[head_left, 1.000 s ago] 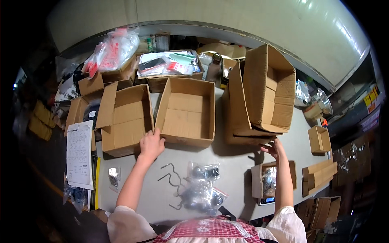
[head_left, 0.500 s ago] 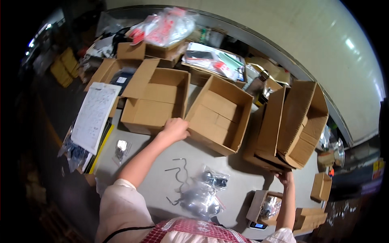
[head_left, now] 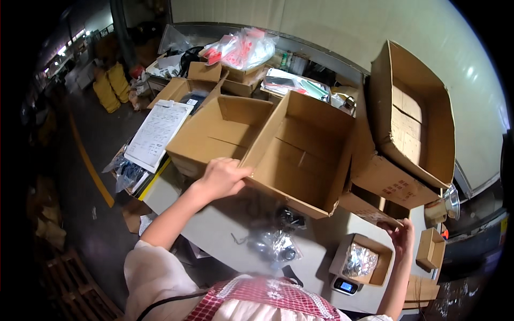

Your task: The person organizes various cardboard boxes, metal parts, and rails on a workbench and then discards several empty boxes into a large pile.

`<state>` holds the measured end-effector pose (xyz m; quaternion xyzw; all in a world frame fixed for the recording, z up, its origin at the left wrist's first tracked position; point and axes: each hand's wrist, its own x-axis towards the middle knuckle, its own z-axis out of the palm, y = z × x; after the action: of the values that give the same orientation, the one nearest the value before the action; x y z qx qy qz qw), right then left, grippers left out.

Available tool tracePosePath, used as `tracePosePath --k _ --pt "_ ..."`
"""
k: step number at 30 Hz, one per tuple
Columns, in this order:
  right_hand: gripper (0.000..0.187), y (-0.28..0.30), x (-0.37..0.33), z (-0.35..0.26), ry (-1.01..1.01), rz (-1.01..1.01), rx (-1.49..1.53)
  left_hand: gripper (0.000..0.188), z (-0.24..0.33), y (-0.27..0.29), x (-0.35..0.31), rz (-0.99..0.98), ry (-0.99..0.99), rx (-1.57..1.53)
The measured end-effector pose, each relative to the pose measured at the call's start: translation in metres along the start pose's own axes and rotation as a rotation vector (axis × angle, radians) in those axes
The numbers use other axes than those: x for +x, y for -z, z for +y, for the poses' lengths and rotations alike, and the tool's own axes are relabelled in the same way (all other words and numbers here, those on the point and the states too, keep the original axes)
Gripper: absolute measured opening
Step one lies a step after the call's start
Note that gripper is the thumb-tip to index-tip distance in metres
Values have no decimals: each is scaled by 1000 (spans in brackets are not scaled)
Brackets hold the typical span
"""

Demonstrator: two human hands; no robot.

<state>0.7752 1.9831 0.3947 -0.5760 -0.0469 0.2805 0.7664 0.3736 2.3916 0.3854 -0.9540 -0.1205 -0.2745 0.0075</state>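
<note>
Our left hand (head_left: 225,178) is closed at the near corners of two open boxes, which stand side by side on the counter (head_left: 214,227). Our thumb presses against the corner of the middle box (head_left: 302,158), and our other fingers curl over beside the rim of the left box (head_left: 219,131); we cannot tell whether both walls are pinched. Both boxes have their openings up, and we see bare cardboard floors in them.

Our right hand (head_left: 400,235) grips the near right corner of the bottom box (head_left: 369,207) in the stack on our right. Over that box lies a printed box (head_left: 396,183), and above it a top box (head_left: 381,96) leans, with its opening turned partly toward us.

Near our right forearm, a small box (head_left: 384,270) holds a shiny packet (head_left: 360,261), just behind the lit display of a scale (head_left: 344,286). Clear bags (head_left: 273,246) with dark parts lie on the counter nearer our body, in front of the middle box. To our left, a clipboard (head_left: 160,131) with a handwritten sheet rests at a slant beside the left box.
</note>
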Motion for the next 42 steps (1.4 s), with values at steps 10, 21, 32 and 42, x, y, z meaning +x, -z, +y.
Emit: tracePosePath --k 10,21,32,42 --pt "36 -10 -72 11 -110 -393 130 25 134 162 -125 91 143 431" --pt "50 -23 -167 35 -320 -731 -34 20 460 281 -329 -6 710 873" --pt "41 -74 -387 128 -576 -1236 -240 18 823 272 -494 -57 1553 999" --pt "33 -47 -664 238 -853 -1588 -381 21 1039 256 -606 90 2334 825"
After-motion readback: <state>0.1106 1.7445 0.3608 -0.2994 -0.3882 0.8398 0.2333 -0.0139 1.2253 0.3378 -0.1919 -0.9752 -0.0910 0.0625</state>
